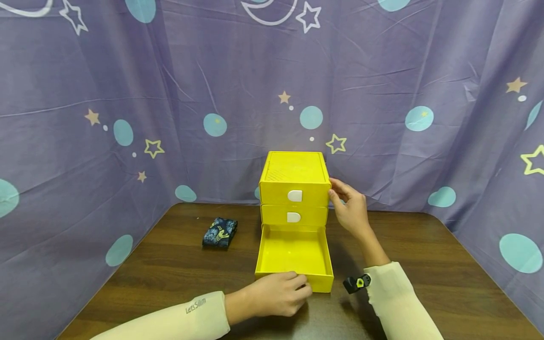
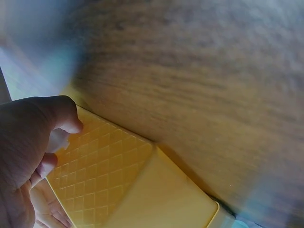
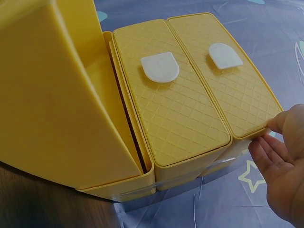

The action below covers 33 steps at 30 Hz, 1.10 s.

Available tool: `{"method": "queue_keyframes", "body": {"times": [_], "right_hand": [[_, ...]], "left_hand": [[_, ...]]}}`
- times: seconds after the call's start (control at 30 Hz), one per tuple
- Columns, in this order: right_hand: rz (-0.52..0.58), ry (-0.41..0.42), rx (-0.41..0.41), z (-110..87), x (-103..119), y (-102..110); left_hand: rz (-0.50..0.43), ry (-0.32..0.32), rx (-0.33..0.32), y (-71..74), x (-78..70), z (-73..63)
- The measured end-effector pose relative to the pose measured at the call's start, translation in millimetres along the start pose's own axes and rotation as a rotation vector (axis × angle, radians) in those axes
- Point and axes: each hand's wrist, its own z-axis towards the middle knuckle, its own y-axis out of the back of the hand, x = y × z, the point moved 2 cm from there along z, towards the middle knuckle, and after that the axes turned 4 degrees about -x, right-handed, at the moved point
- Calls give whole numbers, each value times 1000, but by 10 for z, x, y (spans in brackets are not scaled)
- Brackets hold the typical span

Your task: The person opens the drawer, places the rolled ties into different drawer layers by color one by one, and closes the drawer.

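A yellow drawer cabinet (image 1: 295, 170) stands on the table with its two upper drawers closed and its bottom drawer (image 1: 320, 282) pulled far out, nothing inside it. My left hand (image 1: 278, 293) is at the front of that drawer. In the left wrist view its thumb and fingers pinch the white pull tab (image 2: 58, 140) on the quilted drawer front (image 2: 104, 166). My right hand (image 1: 352, 208) holds the cabinet's upper right edge, thumb at the front corner and fingers along the side. White pull tabs (image 3: 161, 68) show on both closed drawers.
A folded dark blue patterned cloth (image 1: 219, 233) lies on the brown wooden table (image 1: 178, 264), left of the cabinet. A purple curtain (image 1: 238, 160) with stars and dots hangs close behind and at both sides. A small black device (image 1: 357, 283) sits by the right sleeve.
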Motion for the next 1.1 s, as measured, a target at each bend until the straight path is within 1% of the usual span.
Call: {"method": "queue_keyframes", "body": {"times": [0.13, 0.4, 0.73, 0.9, 1.07, 1.1], "right_hand": [[1, -2, 5, 2, -1, -1], [-9, -4, -4, 8, -12, -9], [0, -2, -1, 1, -13, -4], [0, -4, 5, -2, -19, -2], [-7, -6, 3, -4, -14, -2], [-11, -4, 1, -4, -12, -1]], "left_hand": [[-4, 8, -2, 5, -15, 0], [6, -2, -2, -5, -29, 7], [10, 18, -6, 35, -36, 11], [-2, 13, -3, 90, 0, 12], [-7, 3, -11, 222, 84, 24], [-10, 3, -11, 230, 90, 21]]}}
